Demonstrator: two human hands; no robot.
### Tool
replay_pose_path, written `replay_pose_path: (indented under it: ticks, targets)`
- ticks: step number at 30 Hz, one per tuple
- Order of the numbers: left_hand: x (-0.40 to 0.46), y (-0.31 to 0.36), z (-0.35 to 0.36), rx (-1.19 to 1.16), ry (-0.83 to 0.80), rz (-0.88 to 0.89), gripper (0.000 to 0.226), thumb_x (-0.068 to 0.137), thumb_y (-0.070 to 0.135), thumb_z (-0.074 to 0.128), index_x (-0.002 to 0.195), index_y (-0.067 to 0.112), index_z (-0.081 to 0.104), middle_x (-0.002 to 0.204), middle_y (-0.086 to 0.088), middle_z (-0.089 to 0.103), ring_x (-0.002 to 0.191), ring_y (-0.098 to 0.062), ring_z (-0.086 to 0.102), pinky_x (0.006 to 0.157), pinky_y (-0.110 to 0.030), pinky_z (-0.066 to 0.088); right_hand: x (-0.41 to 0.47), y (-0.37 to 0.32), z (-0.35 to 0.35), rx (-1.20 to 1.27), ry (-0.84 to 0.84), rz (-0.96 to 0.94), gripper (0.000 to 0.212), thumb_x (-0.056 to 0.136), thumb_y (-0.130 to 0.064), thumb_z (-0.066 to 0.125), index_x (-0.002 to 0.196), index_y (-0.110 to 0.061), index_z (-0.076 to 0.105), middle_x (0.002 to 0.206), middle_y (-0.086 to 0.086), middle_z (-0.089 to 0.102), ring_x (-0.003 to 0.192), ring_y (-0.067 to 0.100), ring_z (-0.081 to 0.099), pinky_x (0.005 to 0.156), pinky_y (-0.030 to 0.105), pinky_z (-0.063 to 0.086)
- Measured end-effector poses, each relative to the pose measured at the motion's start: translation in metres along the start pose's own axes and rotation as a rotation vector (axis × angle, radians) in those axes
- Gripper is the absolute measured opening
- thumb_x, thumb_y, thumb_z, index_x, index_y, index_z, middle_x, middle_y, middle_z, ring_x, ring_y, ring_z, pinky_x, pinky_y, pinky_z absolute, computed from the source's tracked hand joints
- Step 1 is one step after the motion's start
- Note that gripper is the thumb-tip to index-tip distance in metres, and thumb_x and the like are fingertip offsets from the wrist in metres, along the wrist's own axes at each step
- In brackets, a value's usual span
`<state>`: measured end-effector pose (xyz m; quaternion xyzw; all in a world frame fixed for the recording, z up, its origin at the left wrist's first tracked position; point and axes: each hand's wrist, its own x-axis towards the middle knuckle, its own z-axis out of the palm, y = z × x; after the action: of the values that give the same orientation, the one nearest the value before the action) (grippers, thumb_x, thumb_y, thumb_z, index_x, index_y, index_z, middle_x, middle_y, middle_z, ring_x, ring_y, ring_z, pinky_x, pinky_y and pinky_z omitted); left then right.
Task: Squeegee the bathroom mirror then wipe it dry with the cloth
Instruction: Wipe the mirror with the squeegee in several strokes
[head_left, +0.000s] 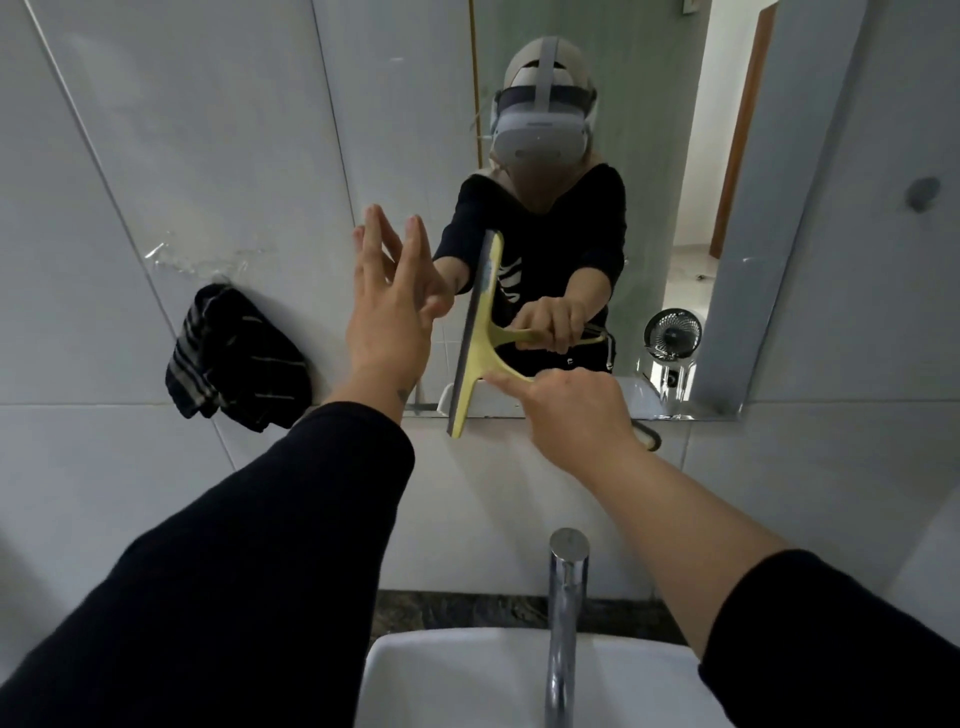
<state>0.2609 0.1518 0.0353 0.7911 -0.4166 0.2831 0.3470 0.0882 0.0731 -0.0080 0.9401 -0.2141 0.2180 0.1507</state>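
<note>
Squeegee (475, 332) blade stands upright on the mirror (597, 156), gripped in your right hand (571, 410); your left hand (389, 312) spreads open beside it.

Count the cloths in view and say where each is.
1: a dark striped cloth hangs on the tiled wall left of the mirror, beside the open left hand. Others may be out of view.
</note>
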Motion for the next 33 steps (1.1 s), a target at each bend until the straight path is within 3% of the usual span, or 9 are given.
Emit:
replay_pose_path:
  ticks: [5, 9, 12, 14, 17, 22, 28, 33]
  targets:
    - [-0.001, 0.003, 0.003, -0.008, 0.01, -0.004, 0.095, 0.083, -0.008, 0.053, 0.15, 0.036, 0.002, 0.16, -0.002, -0.018, 0.147, -0.024, -0.012, 0.104, -0.037, 0.039, -0.02, 0.032, 0.003, -0.05, 0.015, 0.107, 0.065, 0.094, -0.012, 0.041, 0.143, -0.049, 0.022, 0.061, -0.001, 0.039, 0.048, 0.017, 0.034, 0.042, 0.025, 0.019]
    - [-0.004, 0.013, 0.005, -0.039, -0.015, -0.064, 0.09, 0.087, -0.004, 0.048, 0.15, 0.034, -0.003, 0.159, -0.003, -0.021, 0.147, -0.024, -0.015, 0.104, -0.039, 0.04, -0.038, 0.054, 0.001, -0.07, 0.01, 0.168, 0.059, 0.097, -0.019, 0.038, 0.144, -0.05, 0.019, 0.066, 0.001, 0.049, 0.053, 0.02, 0.046, 0.043, 0.025, 0.027]
    - [-0.015, 0.026, 0.015, -0.038, 0.007, -0.004, 0.081, 0.092, 0.008, 0.048, 0.15, 0.031, -0.003, 0.158, -0.01, -0.019, 0.146, -0.031, -0.014, 0.117, -0.051, 0.021, -0.052, 0.069, -0.001, -0.083, 0.019, 0.23, 0.058, 0.097, -0.018, 0.04, 0.142, -0.051, 0.025, 0.058, 0.0, 0.043, 0.048, 0.02, 0.041, 0.041, 0.023, 0.021]
    - [-0.021, 0.036, 0.024, -0.05, 0.001, 0.069, 0.076, 0.094, 0.013, 0.05, 0.15, 0.032, 0.002, 0.159, -0.011, -0.016, 0.146, -0.032, -0.012, 0.118, -0.052, 0.013, -0.061, 0.08, -0.002, -0.088, 0.026, 0.281, 0.059, 0.095, -0.016, 0.042, 0.14, -0.052, 0.028, 0.053, -0.002, 0.037, 0.042, 0.017, 0.033, 0.041, 0.022, 0.019]
    - [-0.023, 0.05, 0.039, -0.029, -0.026, 0.136, 0.073, 0.094, 0.018, 0.052, 0.151, 0.03, 0.008, 0.16, -0.011, -0.012, 0.147, -0.033, -0.011, 0.117, -0.054, 0.015, -0.073, 0.098, -0.002, -0.093, 0.014, 0.324, 0.059, 0.096, -0.018, 0.04, 0.139, -0.056, 0.025, 0.063, 0.0, 0.05, 0.051, 0.021, 0.041, 0.042, 0.023, 0.021]
    - [-0.025, 0.062, 0.053, -0.02, -0.047, 0.061, 0.078, 0.093, 0.017, 0.052, 0.15, 0.031, 0.001, 0.159, -0.01, -0.018, 0.145, -0.034, -0.017, 0.113, -0.057, 0.025, -0.093, 0.111, 0.002, -0.042, 0.011, 0.412, 0.058, 0.096, -0.018, 0.038, 0.139, -0.055, 0.026, 0.068, 0.005, 0.059, 0.054, 0.023, 0.043, 0.041, 0.024, 0.02]
    - [-0.027, 0.059, 0.053, -0.035, -0.031, 0.087, 0.078, 0.093, 0.021, 0.055, 0.151, 0.031, 0.004, 0.159, -0.011, -0.015, 0.145, -0.035, -0.015, 0.113, -0.054, 0.027, -0.111, 0.103, 0.029, 0.255, 0.065, 0.598, 0.051, 0.096, -0.022, 0.038, 0.136, -0.053, 0.038, 0.074, 0.01, 0.064, 0.062, 0.029, 0.054, 0.054, 0.034, 0.047]
    - [-0.026, 0.056, 0.056, -0.025, -0.036, 0.072, 0.081, 0.093, 0.019, 0.054, 0.15, 0.036, -0.001, 0.159, -0.007, -0.018, 0.145, -0.033, -0.017, 0.112, -0.055, 0.028, -0.129, 0.093, 0.05, 0.404, 0.069, 0.707, 0.046, 0.098, -0.026, 0.039, 0.135, -0.052, 0.038, 0.077, 0.012, 0.066, 0.063, 0.027, 0.053, 0.055, 0.031, 0.041]
